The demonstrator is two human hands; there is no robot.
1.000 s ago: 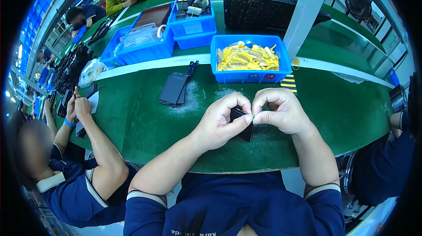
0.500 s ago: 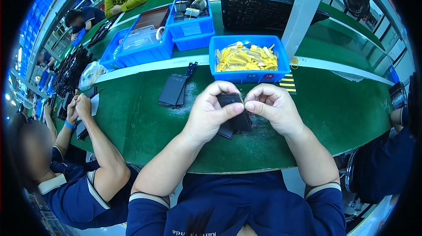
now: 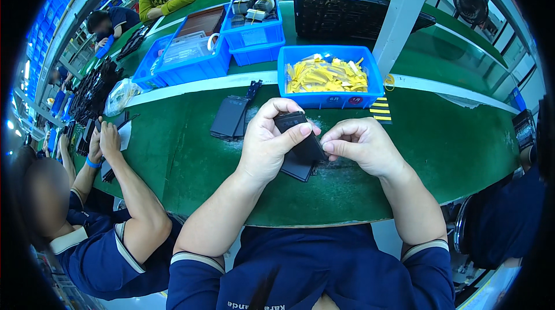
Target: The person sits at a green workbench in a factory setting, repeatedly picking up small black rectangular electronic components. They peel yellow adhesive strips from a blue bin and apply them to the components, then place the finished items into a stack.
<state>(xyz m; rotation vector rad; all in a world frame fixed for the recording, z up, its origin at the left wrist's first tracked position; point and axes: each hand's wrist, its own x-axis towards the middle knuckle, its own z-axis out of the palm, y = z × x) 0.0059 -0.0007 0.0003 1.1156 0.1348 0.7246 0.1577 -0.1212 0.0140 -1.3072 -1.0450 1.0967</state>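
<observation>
My left hand is closed around the upper end of a flat black rectangular piece, which looks like a phone battery. The thumb lies across its face, and the piece is tilted above the table. At its right edge, the thumb and forefinger of my right hand are pinched together. What lies between those fingertips is too small to make out. Under the held piece, more flat black pieces lie on the green table. Another stack of them sits to the left, with dark strips at its top end.
A blue bin of yellow strips stands beyond my hands, beside a white post. Further left are blue bins and a clear plastic bag. A co-worker's hands are busy at the left. Another person sits at the right edge.
My right fingertips have slid down from the piece's upper right corner along its right edge. My left hand has shifted slightly left with the piece, uncovering more of the pieces beneath.
</observation>
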